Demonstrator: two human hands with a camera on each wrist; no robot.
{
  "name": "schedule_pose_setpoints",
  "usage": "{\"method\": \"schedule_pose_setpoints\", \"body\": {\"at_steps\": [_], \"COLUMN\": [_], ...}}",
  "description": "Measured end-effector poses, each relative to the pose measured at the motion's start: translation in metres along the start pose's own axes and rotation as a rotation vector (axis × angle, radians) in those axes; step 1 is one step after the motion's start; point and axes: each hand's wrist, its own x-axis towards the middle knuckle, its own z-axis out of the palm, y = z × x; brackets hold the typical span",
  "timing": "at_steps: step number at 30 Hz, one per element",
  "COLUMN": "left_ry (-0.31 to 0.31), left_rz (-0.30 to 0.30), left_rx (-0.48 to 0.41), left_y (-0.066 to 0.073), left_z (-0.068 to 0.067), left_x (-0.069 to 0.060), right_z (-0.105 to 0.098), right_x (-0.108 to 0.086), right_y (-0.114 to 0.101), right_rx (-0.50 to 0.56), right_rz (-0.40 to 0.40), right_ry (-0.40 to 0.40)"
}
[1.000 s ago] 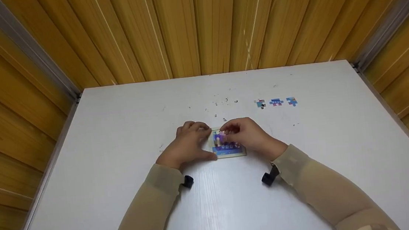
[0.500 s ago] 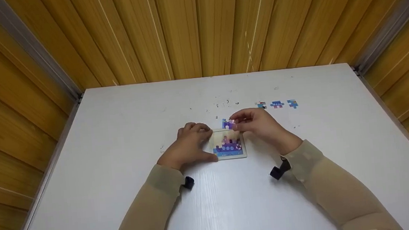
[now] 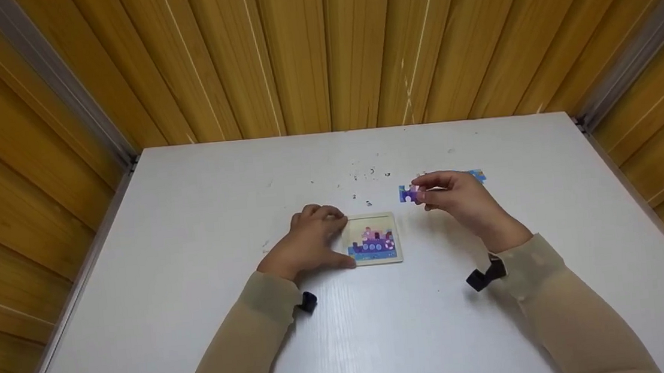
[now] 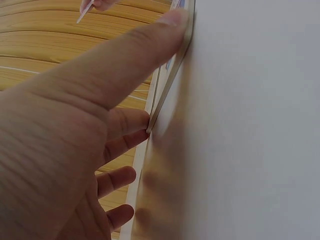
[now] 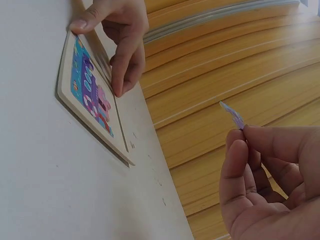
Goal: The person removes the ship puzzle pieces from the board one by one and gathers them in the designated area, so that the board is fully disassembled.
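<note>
My left hand (image 3: 311, 239) holds the left side of a square wooden puzzle board (image 3: 398, 247), thumb at the near corner and index finger at the far one. In the right wrist view the board (image 5: 102, 131) shows a purple ship on blue water, with bare wood along its far part. Up and to the right of it, my right hand (image 3: 459, 199) pinches a blue and purple jigsaw piece (image 3: 406, 194) between thumb and fingers, apart from the board. The right wrist view shows this piece (image 5: 232, 114) nearly edge-on.
Behind my right hand another jigsaw piece (image 3: 477, 175) lies on the white table (image 3: 217, 184); the pieces beside it are mostly hidden. Small dark marks (image 3: 371, 171) dot the table beyond the board. Yellow wood-look panels (image 3: 296, 51) stand behind the table and at its sides.
My right hand has lifted the jigsaw piece off the board and carried it right and away, baring wood on the board's far part. The left hand has stayed on the board.
</note>
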Motion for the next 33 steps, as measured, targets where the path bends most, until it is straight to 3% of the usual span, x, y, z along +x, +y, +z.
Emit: {"method": "schedule_pose_setpoints", "body": {"at_steps": [16,33], "left_ry": [0.008,-0.002], "left_rz": [0.023,0.004], "left_rx": [0.030,0.004], "left_y": [-0.002,-0.001], "left_z": [0.001,0.001], "left_x": [0.001,0.000], "right_z": [-0.024,-0.045], "right_x": [0.004,0.017], "right_y": [0.011,0.031], "right_rx": [0.021,-0.118], "right_rz": [0.093,0.175], "right_ry": [0.036,0.087]}}
